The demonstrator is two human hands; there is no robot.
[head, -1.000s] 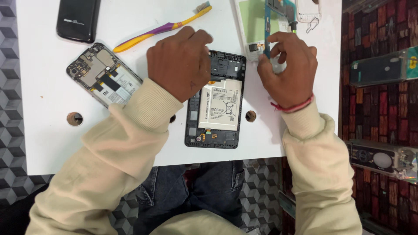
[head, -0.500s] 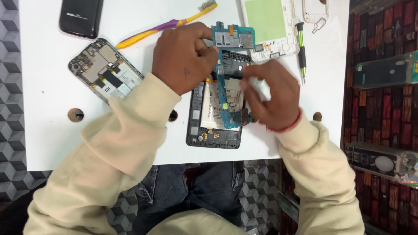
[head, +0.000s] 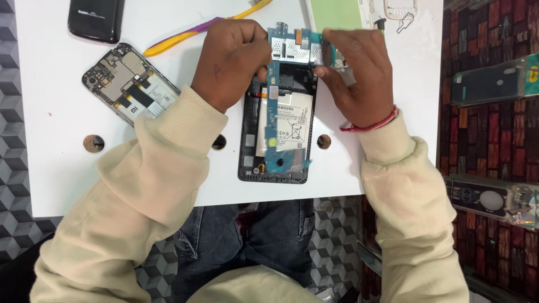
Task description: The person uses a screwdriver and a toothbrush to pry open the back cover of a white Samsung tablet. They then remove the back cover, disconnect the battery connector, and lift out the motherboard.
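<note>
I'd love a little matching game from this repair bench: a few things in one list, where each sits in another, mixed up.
Things:
1. blue L-shaped circuit board
2. yellow and purple toothbrush
3. glossy black closed phone
4. opened phone with bare metal insides

Places:
A. top left corner of the white table
B. left of the left hand, beside the sleeve
C. held by both hands, with the right hand, over the black tablet frame
D. lying slantwise above the left hand

Pairs: 1-C, 2-D, 3-A, 4-B

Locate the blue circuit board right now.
Head view, centre: the blue circuit board is pinched between left hand and right hand, over the opened phone.
</note>
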